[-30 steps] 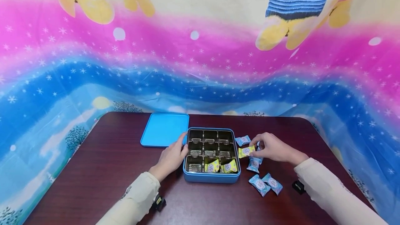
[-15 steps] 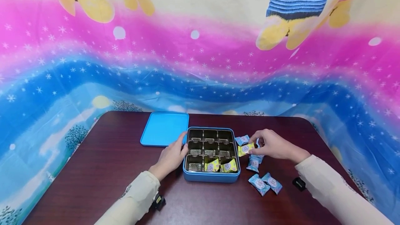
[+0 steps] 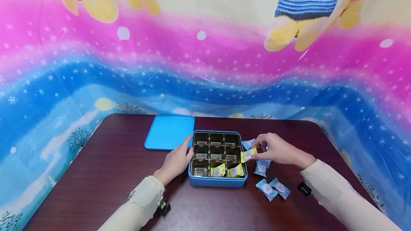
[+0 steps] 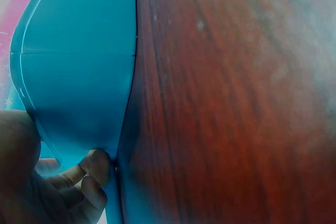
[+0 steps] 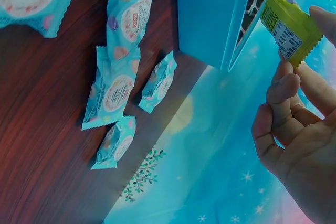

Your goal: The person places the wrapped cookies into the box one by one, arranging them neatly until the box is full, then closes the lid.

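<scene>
A blue tin box (image 3: 217, 181) with a dark divided tray stands on the table. Two yellow wrapped candies (image 3: 218, 170) sit in its near row, in the middle and right compartments. My left hand (image 3: 174, 161) rests against the box's left side, thumb near the rim; the left wrist view has its fingers (image 4: 96, 167) at the blue wall. My right hand (image 3: 279, 149) pinches another yellow wrapped candy (image 3: 248, 155) between thumb and fingers at the box's right rim. In the right wrist view this candy (image 5: 290, 29) hangs beside the rim.
Several blue wrapped candies (image 3: 267, 189) lie on the table right of the box, some partly behind my right hand. The blue lid (image 3: 170, 132) lies flat at the back left. A patterned cloth (image 3: 205, 92) hangs behind the dark wooden table (image 3: 106, 174).
My right hand has moved slightly left with the yellow candy, from above the blue candies to the box's right rim. My left hand has stayed at the box.
</scene>
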A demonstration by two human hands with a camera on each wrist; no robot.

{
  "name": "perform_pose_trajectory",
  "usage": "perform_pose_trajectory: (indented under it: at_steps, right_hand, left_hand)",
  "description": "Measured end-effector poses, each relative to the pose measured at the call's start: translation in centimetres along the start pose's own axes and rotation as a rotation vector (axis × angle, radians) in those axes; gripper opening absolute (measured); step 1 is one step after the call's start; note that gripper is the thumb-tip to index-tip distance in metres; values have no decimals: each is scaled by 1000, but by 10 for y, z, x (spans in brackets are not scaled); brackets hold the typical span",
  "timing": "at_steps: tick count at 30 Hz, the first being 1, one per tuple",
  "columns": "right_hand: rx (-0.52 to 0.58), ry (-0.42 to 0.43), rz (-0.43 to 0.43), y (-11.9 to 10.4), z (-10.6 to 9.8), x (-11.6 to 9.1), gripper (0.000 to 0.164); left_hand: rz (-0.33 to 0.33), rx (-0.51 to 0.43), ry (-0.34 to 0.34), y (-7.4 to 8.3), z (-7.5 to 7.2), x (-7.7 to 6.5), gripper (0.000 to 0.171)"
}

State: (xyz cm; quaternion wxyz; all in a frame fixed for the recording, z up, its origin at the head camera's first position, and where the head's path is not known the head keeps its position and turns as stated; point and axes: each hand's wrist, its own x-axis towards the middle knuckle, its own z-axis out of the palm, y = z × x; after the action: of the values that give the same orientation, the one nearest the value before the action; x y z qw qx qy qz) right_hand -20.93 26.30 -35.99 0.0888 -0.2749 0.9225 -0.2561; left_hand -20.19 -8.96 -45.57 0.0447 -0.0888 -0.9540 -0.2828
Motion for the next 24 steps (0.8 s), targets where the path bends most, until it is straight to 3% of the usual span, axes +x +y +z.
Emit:
perform_pose_trajectory:
  at_steps: [24]
  right_hand:
    - [67,-13,-37,-22,14,17,25]
  left_hand:
    - [11,-5,7,0,0,0,57]
